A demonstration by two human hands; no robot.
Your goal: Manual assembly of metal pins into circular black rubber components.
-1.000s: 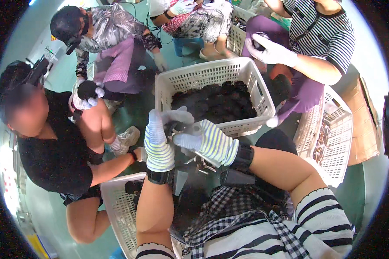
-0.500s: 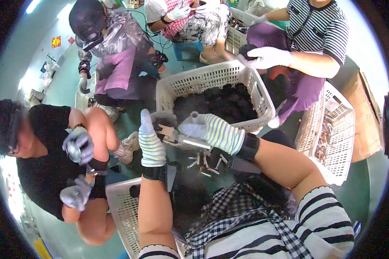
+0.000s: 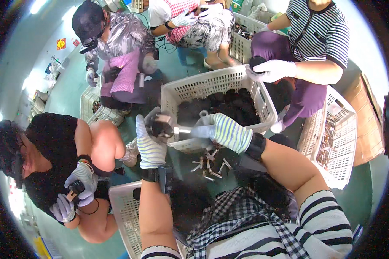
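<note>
My left hand (image 3: 151, 149), in a striped glove, is closed round a dark rounded part (image 3: 163, 128) with a pale tan block on its top. My right hand (image 3: 229, 131), gloved alike, grips a shiny metal rod (image 3: 183, 130); its bright end points left at the dark part and comes close to it or touches it. A grey ring-shaped end (image 3: 203, 114) shows above the right fingers; whether it belongs to the rod I cannot tell. Below my hands several short metal tubes (image 3: 208, 166) lie in a loose heap.
A white slotted basket (image 3: 218, 73) of black parts stands just beyond my hands. Another basket (image 3: 124, 207) is by my left forearm, and one with small metal pieces (image 3: 348, 142) is at right beside a cardboard box (image 3: 363, 116). Several gloved co-workers sit around.
The dark part in my left hand has turned, and the metal rod now lies level, its end closer to the part. The co-worker at left has brought both hands together on a black piece.
</note>
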